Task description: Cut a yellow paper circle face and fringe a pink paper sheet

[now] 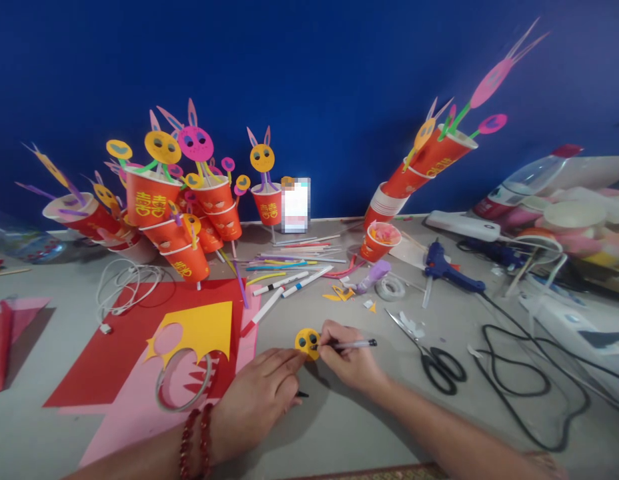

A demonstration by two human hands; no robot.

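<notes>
A small round yellow paper face [306, 344] with two dark eyes lies on the grey table. My left hand [262, 393], wearing red beads at the wrist, pins its left edge down with closed fingers. A black tip like a pen cap [302, 395] pokes out by the left thumb; how it is held is hidden. In my right hand [347, 357] is a black-and-clear pen [357, 344], pinched with its writing end at the face's right side. To the left, a cut yellow sheet [214, 327] and a tape roll [162, 390] lie on pink paper [124, 427].
Red paper cups [152, 197] with rabbit faces stand at the back left; a leaning cup stack [389, 200] is back right. Several markers [263, 312] lie mid-table. Black scissors [442, 370], a blue glue gun [449, 270] and its looping cable [519, 393] occupy the right.
</notes>
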